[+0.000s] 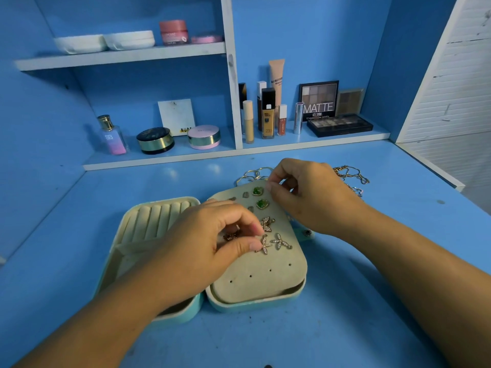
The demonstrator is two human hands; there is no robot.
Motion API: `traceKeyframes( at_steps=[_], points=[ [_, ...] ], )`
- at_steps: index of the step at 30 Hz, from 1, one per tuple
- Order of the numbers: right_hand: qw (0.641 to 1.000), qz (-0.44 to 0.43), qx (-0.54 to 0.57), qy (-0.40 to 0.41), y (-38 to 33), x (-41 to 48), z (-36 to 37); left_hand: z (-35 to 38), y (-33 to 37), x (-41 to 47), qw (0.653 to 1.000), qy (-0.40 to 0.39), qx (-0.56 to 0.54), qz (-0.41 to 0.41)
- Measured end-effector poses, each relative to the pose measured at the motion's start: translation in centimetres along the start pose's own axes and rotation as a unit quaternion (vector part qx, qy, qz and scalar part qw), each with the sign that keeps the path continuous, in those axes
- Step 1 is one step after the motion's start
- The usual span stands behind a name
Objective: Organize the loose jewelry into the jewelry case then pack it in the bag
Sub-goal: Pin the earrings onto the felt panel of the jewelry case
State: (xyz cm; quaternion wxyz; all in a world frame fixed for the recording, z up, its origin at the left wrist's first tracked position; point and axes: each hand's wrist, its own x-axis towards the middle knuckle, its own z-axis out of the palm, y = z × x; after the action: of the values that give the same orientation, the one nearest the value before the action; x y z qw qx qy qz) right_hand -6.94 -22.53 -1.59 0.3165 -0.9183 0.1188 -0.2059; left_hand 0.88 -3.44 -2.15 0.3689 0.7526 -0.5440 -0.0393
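A turquoise jewelry case (255, 305) lies open on the blue desk, with ring rolls (156, 219) in its left half and a beige earring panel (265, 277) in its right half. Two green earrings (261, 203) and sparkly leaf-shaped earrings (281, 241) sit on the panel. My left hand (212, 240) pinches one leaf-shaped earring (264, 245) against the panel. My right hand (305, 195) grips the panel's far edge with curled fingers. Gold chains (350, 175) lie loose behind the case, partly hidden by my right hand. No bag is in view.
Shelves at the back hold a perfume bottle (111, 136), compacts (155, 140), foundation bottles (267, 115) and eyeshadow palettes (340, 124). White dishes (106, 42) sit on the upper shelf. A white slatted panel (451, 88) rises at the right.
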Motion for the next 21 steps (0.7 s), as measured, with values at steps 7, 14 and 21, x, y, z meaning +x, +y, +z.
traceKeyframes(
  at_steps=[7, 14, 21],
  points=[
    [0.998, 0.018, 0.052, 0.013, 0.2, 0.0, 0.1, -0.8, 0.0, -0.1, 0.997, -0.024, 0.058, 0.046],
    [0.986, -0.008, 0.157, 0.060, -0.3, -0.1, 0.4, -1.6, 0.0, -0.1, 0.994, 0.067, 0.084, -0.014],
    [0.955, -0.045, 0.289, 0.048, -1.5, -0.8, 0.6, -2.2, -0.8, 0.3, 0.992, 0.062, 0.007, -0.111]
  ],
)
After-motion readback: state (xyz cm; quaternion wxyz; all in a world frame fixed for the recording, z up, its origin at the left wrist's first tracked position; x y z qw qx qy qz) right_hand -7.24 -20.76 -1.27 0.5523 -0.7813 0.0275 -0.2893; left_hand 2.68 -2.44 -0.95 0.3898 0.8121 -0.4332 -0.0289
